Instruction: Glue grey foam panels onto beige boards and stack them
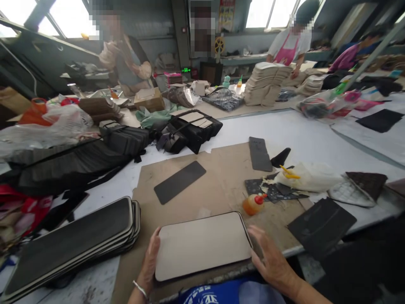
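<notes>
- Panel (202, 249), one: pale face up, dark rim, rounded corners; at the near side of the counter (240, 128), over a brown sheet (221, 169), just before the blue garment (202, 295). Resting or slightly raised: impossible to tell.
- Left hand (150, 255): closed along the left short end; bracelet (139, 289) at the wrist.
- Right hand (267, 257): curved around the right short end, thumb at the near corner, fingers bent and spread.
- Step in hand, as judged: holding and steadying of the panel, clasped between both palms.
- Next move, as judged: calling for even support at both ends and a level path, with care for the rim.
- Near edge: counter front close along the panel's lower side; little room toward the body.
- Left: stack of panels (79, 240), dark face up, well short of touching the held one, with a strip of brown sheet between.
- Right: bottle (252, 205), red-capped, just beyond the far right corner; likely to be knocked by a wide swing.
- Ahead: best room for moving, between a dark rectangle (180, 182) and the bottle.
</notes>
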`<state>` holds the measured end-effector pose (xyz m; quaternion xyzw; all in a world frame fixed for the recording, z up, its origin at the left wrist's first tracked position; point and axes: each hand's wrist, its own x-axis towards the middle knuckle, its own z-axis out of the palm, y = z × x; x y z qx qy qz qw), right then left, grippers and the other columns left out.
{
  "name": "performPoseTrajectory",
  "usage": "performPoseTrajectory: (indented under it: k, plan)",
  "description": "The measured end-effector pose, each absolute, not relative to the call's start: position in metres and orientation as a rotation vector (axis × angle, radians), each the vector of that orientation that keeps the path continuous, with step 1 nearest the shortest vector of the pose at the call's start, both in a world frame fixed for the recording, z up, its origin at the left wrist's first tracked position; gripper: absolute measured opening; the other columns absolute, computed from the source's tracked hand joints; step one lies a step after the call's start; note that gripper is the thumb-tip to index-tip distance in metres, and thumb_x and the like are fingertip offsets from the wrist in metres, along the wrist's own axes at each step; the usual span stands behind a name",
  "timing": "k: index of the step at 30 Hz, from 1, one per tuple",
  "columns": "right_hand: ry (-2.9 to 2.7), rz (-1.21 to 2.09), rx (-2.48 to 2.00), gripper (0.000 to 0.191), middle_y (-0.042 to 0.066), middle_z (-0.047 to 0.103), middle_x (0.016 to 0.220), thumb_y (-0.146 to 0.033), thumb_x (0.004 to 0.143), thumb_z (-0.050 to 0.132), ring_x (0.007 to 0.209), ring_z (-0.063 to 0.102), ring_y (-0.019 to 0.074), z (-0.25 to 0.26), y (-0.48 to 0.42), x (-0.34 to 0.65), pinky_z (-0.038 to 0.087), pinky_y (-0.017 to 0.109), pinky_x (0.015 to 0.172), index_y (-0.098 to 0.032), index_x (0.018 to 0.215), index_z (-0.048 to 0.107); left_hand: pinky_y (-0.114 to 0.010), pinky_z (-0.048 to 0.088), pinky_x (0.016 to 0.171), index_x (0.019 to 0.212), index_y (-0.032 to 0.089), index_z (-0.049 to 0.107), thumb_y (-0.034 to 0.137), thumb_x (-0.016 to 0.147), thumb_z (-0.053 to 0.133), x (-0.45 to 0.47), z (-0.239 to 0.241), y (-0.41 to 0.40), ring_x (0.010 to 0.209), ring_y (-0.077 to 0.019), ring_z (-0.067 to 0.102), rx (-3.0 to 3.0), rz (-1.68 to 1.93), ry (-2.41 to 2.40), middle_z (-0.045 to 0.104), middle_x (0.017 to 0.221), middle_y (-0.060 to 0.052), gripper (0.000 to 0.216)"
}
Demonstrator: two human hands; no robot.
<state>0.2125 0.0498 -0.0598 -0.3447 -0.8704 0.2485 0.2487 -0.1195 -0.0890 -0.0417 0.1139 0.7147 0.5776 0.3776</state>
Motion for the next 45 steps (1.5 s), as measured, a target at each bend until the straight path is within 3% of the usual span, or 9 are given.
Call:
performPoseTrajectory:
  k: [3,6,12,18,23,28,35,42,45]
  plan:
    - [-2.011,1.094,-1.429,0.044,0.014,0.062,0.105,-0.041,0.083,0.041,0.099,0.059,0.025,-0.064,0.051,0.19,0.048,0.042,0.085,-0.014,0.117,0.047,-0.035,0.038,0.1,0.131,0.02,0.036,0.059,0.064,0.066,-0.117,-0.039,-0.091,0.122,-0.0284,0.041,0.298,1.415,1.86,0.039,0.136,-0.012,0.083]
    - [-1.815,1.348,-1.601,0.046,0.011,0.066,0.095,-0.053,0.075,0.049,0.095,0.06,0.0283,-0.067,0.055,0.166,0.046,0.042,0.085,-0.016,0.1,0.058,-0.034,0.047,0.089,0.135,0.023,0.028,0.049,0.064,0.071,-0.113,-0.037,-0.089,0.108,-0.0259,0.054,0.218,1.337,1.857,0.046,0.13,-0.014,0.087]
    - [-1.625,1.503,-1.606,0.053,0.014,0.067,0.094,-0.056,0.068,0.056,0.092,0.062,0.0293,-0.065,0.061,0.154,0.047,0.039,0.083,-0.011,0.095,0.061,-0.03,0.055,0.062,0.137,0.027,0.024,0.035,0.066,0.074,-0.108,-0.035,-0.083,0.078,-0.0203,0.064,0.118,1.316,1.827,0.056,0.115,-0.014,0.088]
    - [-1.497,1.576,-1.515,0.054,0.013,0.067,0.097,-0.054,0.066,0.06,0.088,0.064,0.0264,-0.054,0.069,0.148,0.051,0.033,0.076,-0.012,0.1,0.059,-0.026,0.055,0.062,0.134,0.03,0.031,0.027,0.058,0.08,-0.118,-0.008,-0.068,0.079,-0.0178,0.063,0.237,1.419,1.873,0.051,0.125,-0.011,0.091]
    - [-1.513,1.478,-1.527,0.048,0.01,0.068,0.091,-0.056,0.065,0.058,0.088,0.062,0.0265,-0.049,0.085,0.138,0.048,0.035,0.078,-0.016,0.091,0.061,-0.027,0.052,0.078,0.136,0.025,0.029,0.031,0.063,0.077,-0.128,-0.017,-0.051,0.097,-0.0206,0.06,0.256,1.474,1.864,0.048,0.129,-0.012,0.088]
    - [-1.526,1.309,-1.63,0.045,0.006,0.063,0.063,-0.064,0.068,0.047,0.067,0.06,0.0255,-0.074,0.088,0.17,0.047,0.039,0.07,-0.02,0.066,0.058,-0.035,0.046,0.091,0.14,0.02,0.015,0.039,0.068,0.072,-0.13,-0.041,-0.046,0.109,-0.0245,0.054,0.192,1.383,1.977,0.043,0.132,-0.017,0.094]
    - [-1.412,0.882,-1.711,0.076,0.011,0.058,0.104,-0.061,0.052,0.064,0.094,0.056,0.026,-0.108,0.121,0.2,0.043,0.039,0.082,-0.017,0.112,0.047,-0.035,0.047,0.089,0.141,0.023,0.006,0.045,0.063,0.074,-0.125,-0.036,-0.048,0.108,-0.0253,0.054,0.17,1.358,1.968,0.04,0.134,-0.019,0.105]
    - [-1.402,0.677,-1.668,0.063,0.011,0.059,0.086,-0.062,0.046,0.066,0.088,0.052,0.0301,-0.112,0.144,0.168,0.038,0.048,0.084,-0.017,0.087,0.052,-0.038,0.045,0.092,0.14,0.022,0.007,0.052,0.066,0.068,-0.112,-0.039,-0.052,0.111,-0.0267,0.052,0.169,1.322,2.1,0.039,0.133,-0.019,0.101]
    - [-1.382,0.608,-1.67,0.055,0.011,0.058,0.087,-0.058,0.051,0.063,0.089,0.052,0.0286,-0.108,0.142,0.165,0.039,0.046,0.084,-0.018,0.086,0.049,-0.042,0.043,0.094,0.141,0.021,0.003,0.057,0.071,0.059,-0.106,-0.04,-0.06,0.112,-0.0283,0.052,0.177,1.302,2.165,0.041,0.131,-0.019,0.096]
